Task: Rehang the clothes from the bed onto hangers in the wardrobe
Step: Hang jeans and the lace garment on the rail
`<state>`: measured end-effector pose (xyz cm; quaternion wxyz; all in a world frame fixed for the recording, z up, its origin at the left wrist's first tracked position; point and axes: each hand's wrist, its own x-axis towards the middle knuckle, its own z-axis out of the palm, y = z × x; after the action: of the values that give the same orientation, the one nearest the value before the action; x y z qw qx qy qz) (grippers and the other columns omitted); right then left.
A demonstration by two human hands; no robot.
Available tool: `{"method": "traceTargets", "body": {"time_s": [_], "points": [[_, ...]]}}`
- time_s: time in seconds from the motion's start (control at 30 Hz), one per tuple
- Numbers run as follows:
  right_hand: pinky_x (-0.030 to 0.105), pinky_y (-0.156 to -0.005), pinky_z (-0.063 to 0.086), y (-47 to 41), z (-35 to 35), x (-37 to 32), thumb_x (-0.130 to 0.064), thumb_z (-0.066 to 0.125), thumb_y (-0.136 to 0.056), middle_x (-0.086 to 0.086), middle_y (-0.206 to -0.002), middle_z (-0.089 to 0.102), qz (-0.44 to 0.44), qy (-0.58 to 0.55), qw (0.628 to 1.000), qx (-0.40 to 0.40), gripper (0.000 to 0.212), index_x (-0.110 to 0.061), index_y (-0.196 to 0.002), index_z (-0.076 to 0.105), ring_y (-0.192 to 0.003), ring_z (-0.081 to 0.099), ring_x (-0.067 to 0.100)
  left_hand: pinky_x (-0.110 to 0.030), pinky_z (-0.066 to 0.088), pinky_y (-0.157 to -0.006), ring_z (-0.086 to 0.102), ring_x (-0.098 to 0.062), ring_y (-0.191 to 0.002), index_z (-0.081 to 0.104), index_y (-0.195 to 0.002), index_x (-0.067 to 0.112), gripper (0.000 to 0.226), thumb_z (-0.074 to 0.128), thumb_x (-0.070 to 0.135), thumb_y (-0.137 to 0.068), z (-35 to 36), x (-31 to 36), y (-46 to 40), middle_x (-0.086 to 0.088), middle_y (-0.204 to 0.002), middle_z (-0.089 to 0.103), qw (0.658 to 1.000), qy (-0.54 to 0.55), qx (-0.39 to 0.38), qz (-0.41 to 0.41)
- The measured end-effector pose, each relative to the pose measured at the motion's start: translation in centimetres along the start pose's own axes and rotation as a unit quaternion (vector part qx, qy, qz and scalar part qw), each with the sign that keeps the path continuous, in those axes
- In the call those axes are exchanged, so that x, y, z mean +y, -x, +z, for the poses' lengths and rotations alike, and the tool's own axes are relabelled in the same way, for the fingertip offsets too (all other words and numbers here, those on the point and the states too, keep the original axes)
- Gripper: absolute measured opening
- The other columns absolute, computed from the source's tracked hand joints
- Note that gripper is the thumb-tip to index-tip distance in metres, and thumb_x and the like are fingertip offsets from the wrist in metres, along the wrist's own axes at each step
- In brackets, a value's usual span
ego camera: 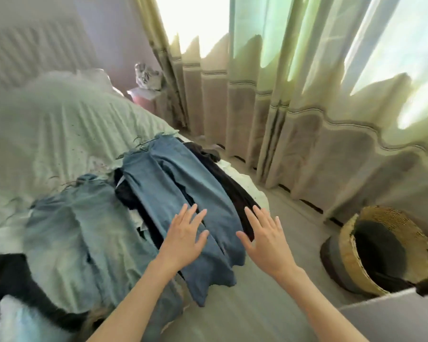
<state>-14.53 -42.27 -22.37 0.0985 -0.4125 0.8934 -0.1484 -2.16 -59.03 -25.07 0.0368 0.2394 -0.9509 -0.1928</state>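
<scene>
Jeans are lying atop the clothes pile at the frame's centre, draping off the bed. Left hand and right hand are hovering with fingers spread, probably reaching to lift them.

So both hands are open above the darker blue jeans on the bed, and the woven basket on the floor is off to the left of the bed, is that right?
Not quite. The head view shows the woven basket on the floor to the right of the bed, near the curtains, not the left. The rest holds: the left hand and right hand are open above the darker blue jeans.
</scene>
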Motion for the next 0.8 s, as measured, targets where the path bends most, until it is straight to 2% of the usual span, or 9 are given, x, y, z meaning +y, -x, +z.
{"method": "traceTargets", "body": {"time_s": [0.13,0.27,0.33,0.43,0.57,0.7,0.77,0.8], "points": [[0.038,-0.116,-0.004,-4.4,2.4,-3.8,-0.048,0.033,-0.096,-0.001,-0.157,0.008,-0.064,-0.010,0.997,-0.038,0.064,-0.023,-0.149,0.008,-0.145,-0.002,0.016,-0.032,0.003,-0.115,-0.003,-0.019,-0.144,0.018,-0.147,0.023,0.088,-0.001,0.062,-0.072,-1.0,-5.6,1.0,-0.002,-0.156,0.010,0.996,-0.014,-0.003,-0.093],[0.038,-0.115,-0.005,-9.0,4.5,-7.0,-0.048,0.030,-0.097,-0.002,-0.157,0.005,-0.126,0.007,0.989,-0.081,0.062,-0.024,-0.149,0.005,-0.145,-0.003,0.016,-0.033,0.004,-0.117,-0.006,-0.018,-0.144,0.015,-0.148,0.023,0.057,0.026,0.046,-0.097,-1.4,-9.5,1.9,0.000,-0.156,0.006,0.986,0.014,0.002,-0.164],[0.038,-0.116,-0.004,-11.5,5.4,-8.4,-0.048,0.028,-0.098,-0.002,-0.157,0.005,-0.149,0.010,0.984,-0.093,0.062,-0.024,-0.149,0.004,-0.145,-0.003,0.016,-0.031,0.003,-0.116,-0.006,-0.018,-0.144,0.016,-0.148,0.023,0.054,0.033,0.038,-0.099,-1.6,-11.4,1.6,0.000,-0.156,0.008,0.982,0.025,0.010,-0.187],[0.039,-0.116,-0.003,-16.1,6.4,-9.8,-0.047,0.030,-0.098,-0.001,-0.157,0.007,-0.170,0.009,0.980,-0.104,0.061,-0.023,-0.149,0.007,-0.145,-0.001,0.016,-0.031,0.004,-0.115,-0.003,-0.019,-0.144,0.020,-0.147,0.021,0.059,0.026,0.045,-0.094,-2.1,-14.2,-0.4,-0.002,-0.156,0.011,0.975,0.034,0.017,-0.221],[0.040,-0.116,-0.002,-23.8,7.3,-10.8,-0.045,0.033,-0.098,-0.001,-0.157,0.009,-0.183,0.008,0.977,-0.111,0.061,-0.023,-0.149,0.009,-0.145,0.000,0.017,-0.030,0.005,-0.115,0.000,-0.022,-0.144,0.023,-0.146,0.018,0.060,0.026,0.043,-0.091,-2.4,-18.1,-5.3,-0.006,-0.155,0.013,0.968,0.043,0.023,-0.247],[0.040,-0.117,0.001,-33.5,8.1,-11.2,-0.042,0.035,-0.098,0.001,-0.155,0.017,-0.212,0.014,0.970,-0.116,0.058,-0.020,-0.148,0.017,-0.145,0.006,0.017,-0.032,0.006,-0.115,0.002,-0.023,-0.144,0.023,-0.146,0.018,0.054,0.029,0.040,-0.097,-3.3,-22.8,-12.7,-0.006,-0.155,0.012,0.967,0.035,-0.019,-0.253],[0.040,-0.116,0.004,-39.4,8.9,-11.4,-0.040,0.037,-0.098,0.002,-0.153,0.023,-0.230,0.027,0.967,-0.110,0.056,-0.018,-0.147,0.022,-0.144,0.012,0.019,-0.036,0.016,-0.113,0.015,-0.029,-0.142,0.032,-0.143,0.013,0.070,0.016,0.050,-0.086,-4.2,-25.8,-17.5,-0.012,-0.152,0.024,0.965,0.022,-0.012,-0.259],[0.040,-0.115,0.007,-42.5,9.4,-11.5,-0.039,0.038,-0.097,0.003,-0.152,0.027,-0.230,0.029,0.967,-0.105,0.055,-0.017,-0.146,0.025,-0.143,0.016,0.020,-0.041,0.027,-0.109,0.029,-0.035,-0.137,0.042,-0.137,0.007,0.076,0.015,0.050,-0.080,-4.4,-27.4,-19.9,-0.018,-0.145,0.036,0.968,0.004,-0.004,-0.250]]}}
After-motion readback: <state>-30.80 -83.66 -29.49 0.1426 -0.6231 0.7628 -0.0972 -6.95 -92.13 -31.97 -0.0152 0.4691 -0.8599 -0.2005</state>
